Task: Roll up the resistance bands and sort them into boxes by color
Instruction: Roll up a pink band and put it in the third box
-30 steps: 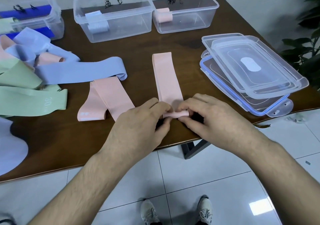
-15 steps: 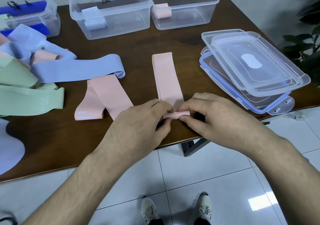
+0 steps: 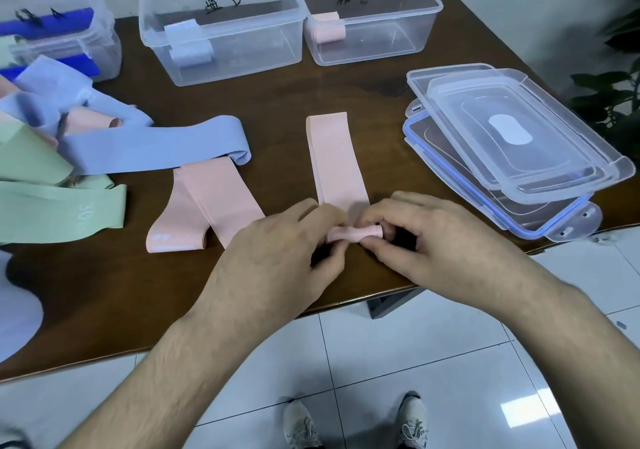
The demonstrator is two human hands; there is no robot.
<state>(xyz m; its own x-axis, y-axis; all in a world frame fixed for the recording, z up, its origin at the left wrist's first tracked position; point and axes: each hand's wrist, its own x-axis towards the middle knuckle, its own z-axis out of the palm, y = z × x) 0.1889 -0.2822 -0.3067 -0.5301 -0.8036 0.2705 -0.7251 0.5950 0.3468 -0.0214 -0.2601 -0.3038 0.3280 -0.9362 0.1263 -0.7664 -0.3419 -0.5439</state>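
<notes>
A pink resistance band (image 3: 334, 158) lies lengthwise on the brown table (image 3: 104, 293), its near end rolled into a small tube. My left hand (image 3: 273, 258) and my right hand (image 3: 426, 237) both pinch that roll near the table's front edge. A second pink band (image 3: 207, 203) lies flat to the left, partly under a light blue band (image 3: 156, 147). At the back stand three clear boxes: one with a pink roll (image 3: 370, 23), one with light blue rolls (image 3: 221, 26), one with dark blue bands (image 3: 59, 36).
A heap of green (image 3: 52, 213), light blue and pink bands covers the table's left side. Stacked clear lids (image 3: 512, 144) lie at the right. A plant (image 3: 609, 95) stands past the table's right edge. White floor tiles and my shoes show below.
The rolled end of the pink band has grown slightly thicker between my fingers. Both hands stay in the same place at the table's front edge.
</notes>
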